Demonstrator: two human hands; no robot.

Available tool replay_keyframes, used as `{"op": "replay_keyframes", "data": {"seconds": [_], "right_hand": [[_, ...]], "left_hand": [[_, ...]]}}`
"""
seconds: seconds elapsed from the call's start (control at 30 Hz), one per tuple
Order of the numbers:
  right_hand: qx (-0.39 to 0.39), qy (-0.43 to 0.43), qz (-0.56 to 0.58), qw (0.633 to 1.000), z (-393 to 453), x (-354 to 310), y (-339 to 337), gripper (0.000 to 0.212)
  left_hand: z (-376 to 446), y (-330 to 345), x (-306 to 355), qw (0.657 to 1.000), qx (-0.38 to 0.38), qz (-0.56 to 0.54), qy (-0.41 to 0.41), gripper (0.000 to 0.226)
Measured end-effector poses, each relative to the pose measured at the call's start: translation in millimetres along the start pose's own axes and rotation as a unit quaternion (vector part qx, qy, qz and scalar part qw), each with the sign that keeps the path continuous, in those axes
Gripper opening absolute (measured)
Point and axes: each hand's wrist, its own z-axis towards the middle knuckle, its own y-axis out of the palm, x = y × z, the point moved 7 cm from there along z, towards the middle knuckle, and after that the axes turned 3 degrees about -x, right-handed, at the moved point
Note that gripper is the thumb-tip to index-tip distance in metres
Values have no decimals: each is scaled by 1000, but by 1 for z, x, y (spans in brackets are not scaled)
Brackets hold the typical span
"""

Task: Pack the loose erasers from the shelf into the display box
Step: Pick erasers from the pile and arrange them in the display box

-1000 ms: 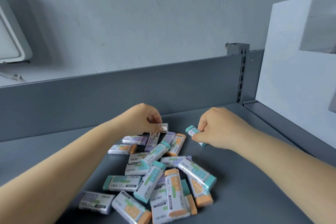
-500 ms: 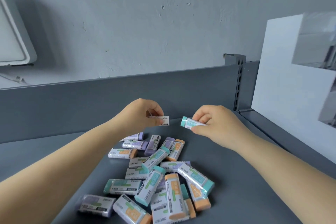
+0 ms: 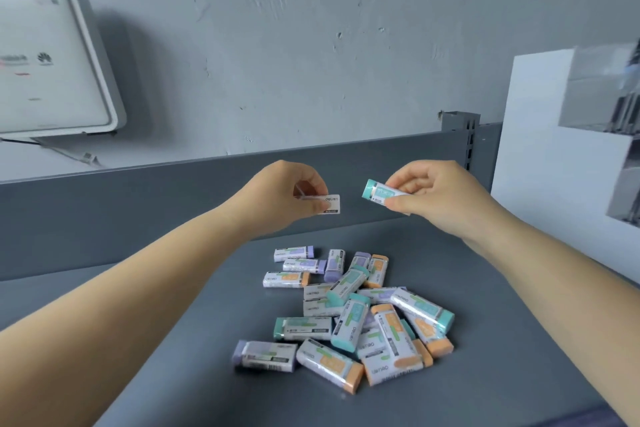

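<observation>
A pile of several wrapped erasers with teal, orange and purple ends lies on the grey shelf. Above the pile, my left hand pinches a white-sleeved eraser between thumb and fingers. My right hand grips a teal-ended eraser, its teal end pointing left. Both hands hover in front of the shelf's back rail, a short gap between the two erasers. A white box-like object stands at the right edge; whether it is the display box I cannot tell.
The shelf's grey back rail runs across behind the hands, with a slotted upright post at its right end. A white wall-mounted device with a cable hangs on the grey wall at upper left.
Both hands have lifted off the pile, each carrying an eraser upward. The view has tilted up, so the pile now sits lower in the frame.
</observation>
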Motion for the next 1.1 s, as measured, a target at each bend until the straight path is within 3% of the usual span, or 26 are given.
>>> {"op": "replay_keyframes", "data": {"seconds": [0.53,1.1], "right_hand": [[-44,-41,53,997,-85,-60,59,10],[-191,-104,154,964,-149,-135,184,10]], "left_hand": [[-120,-43,-9,996,68,52,-7,4],[-291,-104,-69,974,168,41,-146,8]]}}
